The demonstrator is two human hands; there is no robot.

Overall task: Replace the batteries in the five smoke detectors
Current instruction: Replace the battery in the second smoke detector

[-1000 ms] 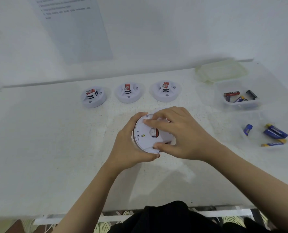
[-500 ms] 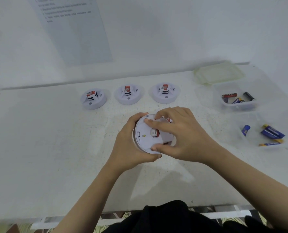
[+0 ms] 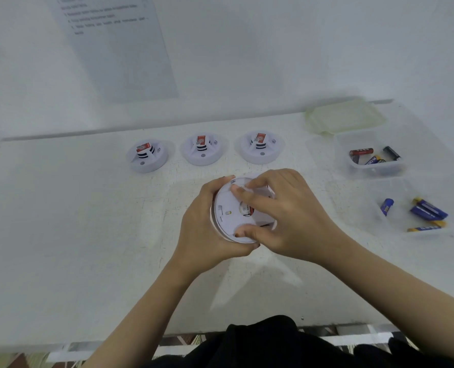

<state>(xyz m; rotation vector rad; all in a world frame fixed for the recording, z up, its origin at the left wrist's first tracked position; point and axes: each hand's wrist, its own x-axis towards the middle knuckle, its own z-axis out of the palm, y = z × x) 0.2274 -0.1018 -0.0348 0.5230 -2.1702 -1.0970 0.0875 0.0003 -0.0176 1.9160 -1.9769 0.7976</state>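
Cupping the round white smoke detector from its left edge and underside, the left hand holds it just above the counter, flat back turned towards the camera. The right hand has its thumb on the near rim and its fingertips on the far rim, so both grips are closed on this one unit. It looks like a twist of the back plate, though opening or closing I cannot tell. A small red part shows through a hole near the plate's middle. Beyond, three more detectors stand in a row, closed, each a smooth moulded disc with a slotted turret and a red label. Whether they are already serviced cannot be read; a fifth is not in view. At best the job seems about midway. To the right a translucent tub with soft corners holds red, black and blue cells, with its pale green lid just behind. Nearer lie loose blue-and-gold AA batteries, glossy cylinders. The counter is white, scuffed and speckled.
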